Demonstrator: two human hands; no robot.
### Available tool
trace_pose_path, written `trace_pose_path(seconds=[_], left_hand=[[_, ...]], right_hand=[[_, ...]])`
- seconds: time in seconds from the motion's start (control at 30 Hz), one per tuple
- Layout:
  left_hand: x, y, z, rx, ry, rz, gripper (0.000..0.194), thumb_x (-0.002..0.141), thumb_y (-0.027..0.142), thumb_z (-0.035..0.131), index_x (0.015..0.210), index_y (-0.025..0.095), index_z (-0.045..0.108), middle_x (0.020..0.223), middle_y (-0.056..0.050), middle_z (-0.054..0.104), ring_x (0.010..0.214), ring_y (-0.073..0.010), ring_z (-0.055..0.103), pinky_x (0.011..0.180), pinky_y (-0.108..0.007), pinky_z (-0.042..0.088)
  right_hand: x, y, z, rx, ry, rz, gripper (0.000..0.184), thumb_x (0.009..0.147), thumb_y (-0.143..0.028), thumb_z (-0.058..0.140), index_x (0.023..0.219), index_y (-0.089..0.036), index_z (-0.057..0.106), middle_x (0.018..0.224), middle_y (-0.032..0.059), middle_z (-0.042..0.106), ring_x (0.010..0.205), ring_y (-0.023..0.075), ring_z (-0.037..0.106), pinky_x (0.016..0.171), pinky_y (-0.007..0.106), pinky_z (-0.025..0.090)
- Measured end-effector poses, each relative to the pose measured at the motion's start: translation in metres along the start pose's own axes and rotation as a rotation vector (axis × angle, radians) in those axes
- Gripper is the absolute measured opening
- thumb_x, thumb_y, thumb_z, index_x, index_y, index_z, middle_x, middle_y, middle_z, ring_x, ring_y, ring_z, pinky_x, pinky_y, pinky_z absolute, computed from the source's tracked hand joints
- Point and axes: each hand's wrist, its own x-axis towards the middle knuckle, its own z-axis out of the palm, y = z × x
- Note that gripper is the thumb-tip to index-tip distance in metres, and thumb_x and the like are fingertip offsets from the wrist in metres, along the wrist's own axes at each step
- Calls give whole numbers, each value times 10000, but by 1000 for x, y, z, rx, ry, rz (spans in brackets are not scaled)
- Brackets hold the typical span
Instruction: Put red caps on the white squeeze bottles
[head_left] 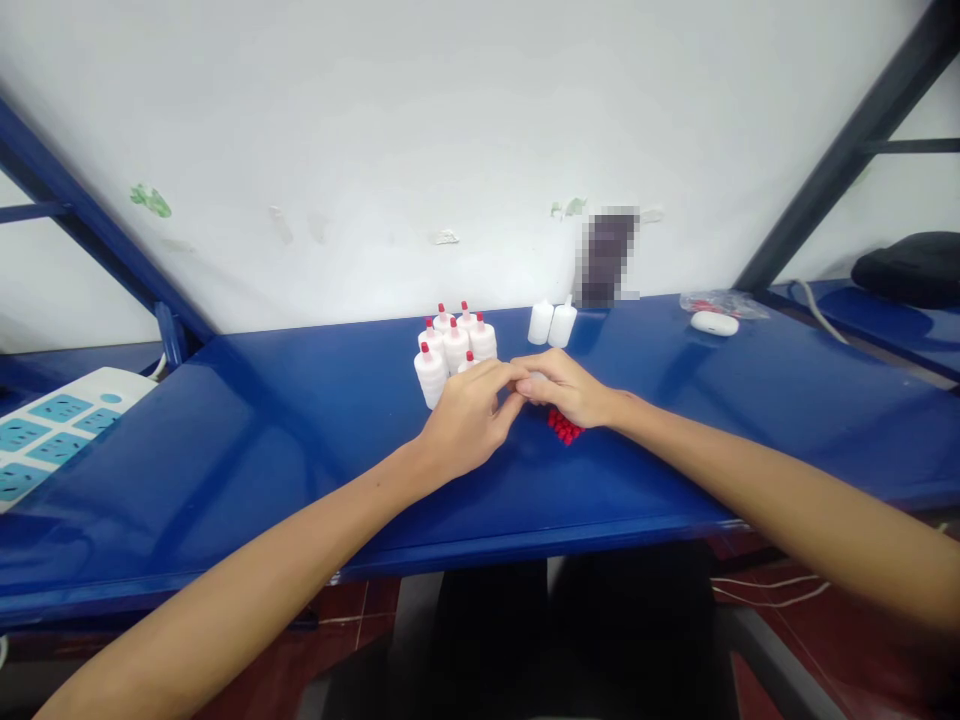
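My left hand (474,412) and my right hand (564,385) meet above the blue table. My right hand is closed around a white squeeze bottle (538,377), which is mostly covered by the fingers. The left fingertips pinch together at the bottle's end; what lies between them is hidden. A group of white bottles with red tips (454,345) stands behind and beside my left hand, one partly covered by it. Small red caps (564,427) lie in a cluster under my right hand. Farther back, two white bottles without red caps (551,325) stand side by side.
A power strip (67,425) lies at the table's left end. At the back right are a white earbud case (715,323) and a clear plastic bag (724,304) with red bits. A dark, blurred-out object (607,258) leans against the wall. Frame posts rise at both sides.
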Motion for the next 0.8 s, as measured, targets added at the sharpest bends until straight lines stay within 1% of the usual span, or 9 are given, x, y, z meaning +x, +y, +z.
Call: trace_pose_path(seconds=[0.13, 0.2, 0.23, 0.3, 0.37, 0.47, 0.53, 0.7, 0.8], left_hand=[[5, -3, -17, 98, 48, 183, 119, 931, 122, 578, 1007, 169, 655, 902, -29, 701, 759, -111, 640, 669, -225, 502], [8, -7, -32, 193, 120, 259, 129, 933, 144, 595, 1033, 186, 664, 962, -32, 714, 770, -108, 643, 666, -221, 502], [10, -10, -39, 230, 160, 268, 130, 929, 148, 605, 1033, 190, 670, 970, -33, 717, 770, -108, 642, 660, -220, 501], [15, -15, -52, 282, 246, 243, 120, 917, 159, 629, 1020, 189, 682, 957, -32, 719, 769, -115, 638, 666, -231, 500], [18, -19, -60, 325, 324, 182, 101, 917, 194, 641, 1002, 195, 695, 924, -27, 716, 766, -128, 622, 692, -259, 499], [21, -22, -65, 371, 374, 90, 99, 926, 253, 641, 983, 216, 713, 879, -20, 713, 773, -153, 576, 731, -305, 480], [21, -22, -65, 385, 344, 63, 112, 934, 270, 633, 990, 231, 721, 873, -18, 713, 791, -166, 546, 752, -324, 463], [18, -26, -60, 428, 168, 49, 158, 959, 274, 587, 1015, 245, 732, 881, -31, 702, 834, -199, 488, 785, -372, 416], [15, -30, -56, 504, 97, 36, 169, 963, 271, 573, 1013, 248, 733, 913, -44, 695, 864, -223, 471, 777, -398, 379]], right_hand=[[-1, 2, -1, 74, 17, -19, 434, 973, -534, 390, 769, -175, 524, 655, -22, 495, 593, 116, 437, 595, 253, 332], [-1, 3, -1, 117, 52, 23, 454, 995, -522, 340, 792, -169, 540, 629, -20, 506, 566, 119, 457, 589, 259, 353], [-1, 3, -1, 126, 73, 57, 451, 1000, -508, 337, 802, -165, 553, 619, -20, 510, 556, 120, 466, 585, 260, 360], [0, 3, -1, 104, 99, 128, 414, 996, -469, 380, 801, -161, 576, 605, -21, 513, 551, 120, 477, 580, 259, 365], [2, 3, -1, 80, 115, 181, 387, 986, -434, 420, 761, -162, 579, 598, -23, 501, 558, 118, 479, 584, 257, 368], [4, 5, -2, 115, 159, 229, 424, 994, -442, 397, 741, -161, 590, 622, -13, 506, 588, 120, 495, 609, 258, 392], [6, 6, -2, 153, 188, 254, 453, 997, -469, 385, 746, -160, 601, 644, -3, 530, 605, 122, 511, 625, 261, 404], [7, 8, -4, 185, 220, 296, 476, 980, -524, 416, 742, -161, 610, 635, 4, 562, 601, 129, 536, 631, 266, 417], [6, 8, -4, 188, 232, 292, 471, 959, -556, 449, 744, -165, 601, 617, 2, 570, 588, 133, 545, 629, 269, 426]])
